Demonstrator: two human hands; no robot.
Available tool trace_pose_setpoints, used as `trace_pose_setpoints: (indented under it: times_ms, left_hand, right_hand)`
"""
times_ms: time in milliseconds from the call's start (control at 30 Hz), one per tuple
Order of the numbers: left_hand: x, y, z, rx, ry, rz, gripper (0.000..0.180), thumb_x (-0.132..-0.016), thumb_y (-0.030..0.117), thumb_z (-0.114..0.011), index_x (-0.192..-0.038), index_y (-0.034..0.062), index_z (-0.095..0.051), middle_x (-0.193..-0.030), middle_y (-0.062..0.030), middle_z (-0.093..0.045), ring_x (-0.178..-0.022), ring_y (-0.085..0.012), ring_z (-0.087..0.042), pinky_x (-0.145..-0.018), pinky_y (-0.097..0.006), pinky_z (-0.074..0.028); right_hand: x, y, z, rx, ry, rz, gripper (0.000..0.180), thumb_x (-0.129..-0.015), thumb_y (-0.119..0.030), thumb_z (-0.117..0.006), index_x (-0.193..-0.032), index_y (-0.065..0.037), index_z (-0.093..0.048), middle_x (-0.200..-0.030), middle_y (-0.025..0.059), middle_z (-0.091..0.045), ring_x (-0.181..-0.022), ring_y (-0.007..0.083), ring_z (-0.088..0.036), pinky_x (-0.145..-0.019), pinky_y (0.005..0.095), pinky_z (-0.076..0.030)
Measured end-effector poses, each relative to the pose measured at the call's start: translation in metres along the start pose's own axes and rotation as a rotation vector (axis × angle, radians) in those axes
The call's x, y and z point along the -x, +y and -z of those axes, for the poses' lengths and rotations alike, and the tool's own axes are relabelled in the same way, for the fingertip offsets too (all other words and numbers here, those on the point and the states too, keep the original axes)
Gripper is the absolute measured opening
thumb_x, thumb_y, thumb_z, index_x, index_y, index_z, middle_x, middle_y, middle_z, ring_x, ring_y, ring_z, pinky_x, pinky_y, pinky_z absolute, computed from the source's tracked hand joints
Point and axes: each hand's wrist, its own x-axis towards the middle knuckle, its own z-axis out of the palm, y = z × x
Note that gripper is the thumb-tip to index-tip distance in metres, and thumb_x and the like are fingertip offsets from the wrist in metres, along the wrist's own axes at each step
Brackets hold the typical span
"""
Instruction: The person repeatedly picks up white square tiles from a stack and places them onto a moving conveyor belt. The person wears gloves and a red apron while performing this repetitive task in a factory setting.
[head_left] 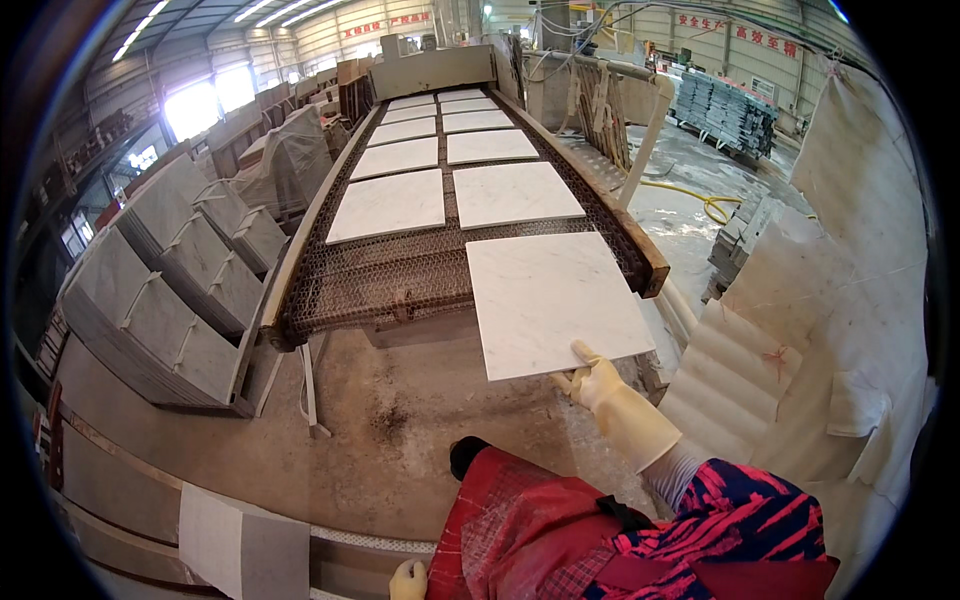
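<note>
In my right hand (597, 384), gloved in cream rubber, I grip a square white stone tile (552, 300) by its near edge, thumb on top and fingers beneath. The tile's far side overlaps the near right end of a mesh conveyor belt (390, 285), while its near part juts out past the belt. My left hand (408, 580), in a matching glove, is low at the bottom edge beside a pale rail. Its fingers look curled, and the picture cuts off most of the hand; what they hold, if anything, is hidden.
Two rows of white tiles (388, 205) lie along the belt. Stacked stone slabs (150, 310) lean on a rack at left. A pale block-like stack (245, 545) sits on rails at lower left. Foam sheeting (735, 375) hangs at right, near a yellow hose (712, 208).
</note>
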Motion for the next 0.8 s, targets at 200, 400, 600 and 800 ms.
trace_pose_setpoints:
  times_ms: [200, 400, 600, 800]
  left_hand:
    - [-0.012, -0.015, -0.008, -0.001, 0.014, -0.024, 0.049, -0.088, 0.043, -0.05, -0.12, 0.0063, -0.057, -0.119, -0.0201, -0.058, -0.115, -0.034, -0.053, -0.096, -0.038, -0.042]
    - [-0.009, -0.013, -0.008, 0.008, 0.019, -0.029, 0.047, -0.088, 0.041, -0.05, -0.119, 0.0063, -0.057, -0.118, -0.0201, -0.059, -0.114, -0.0345, -0.054, -0.094, -0.038, -0.042]
    - [-0.002, 0.0, 0.0, -0.015, -0.011, -0.006, 0.046, -0.089, 0.041, -0.05, -0.119, 0.0071, -0.058, -0.117, -0.0203, -0.059, -0.113, -0.0352, -0.054, -0.094, -0.038, -0.043]
    - [-0.001, 0.0, -0.001, -0.019, 0.004, -0.007, 0.047, -0.088, 0.041, -0.049, -0.118, 0.0066, -0.058, -0.117, -0.0202, -0.059, -0.113, -0.035, -0.054, -0.094, -0.038, -0.042]
  right_hand:
    - [-0.014, -0.003, 0.01, -0.022, -0.044, 0.012, 0.038, -0.088, -0.007, -0.055, -0.124, -0.006, -0.043, -0.127, 0.0127, -0.051, -0.118, 0.0325, -0.05, -0.094, 0.059, -0.045]
    - [-0.019, -0.004, 0.013, -0.02, -0.05, -0.013, 0.042, -0.087, -0.009, -0.058, -0.126, -0.01, -0.044, -0.13, 0.0085, -0.051, -0.122, 0.0298, -0.048, -0.097, 0.057, -0.043]
    - [-0.023, -0.002, 0.014, -0.042, -0.05, -0.022, 0.041, -0.087, -0.008, -0.058, -0.126, -0.01, -0.044, -0.13, 0.009, -0.051, -0.122, 0.0303, -0.048, -0.096, 0.0583, -0.043]
    - [-0.017, -0.001, 0.001, 0.007, 0.054, 0.002, 0.042, -0.087, -0.008, -0.058, -0.126, -0.01, -0.044, -0.131, 0.0089, -0.05, -0.123, 0.0318, -0.046, -0.095, 0.0603, -0.041]
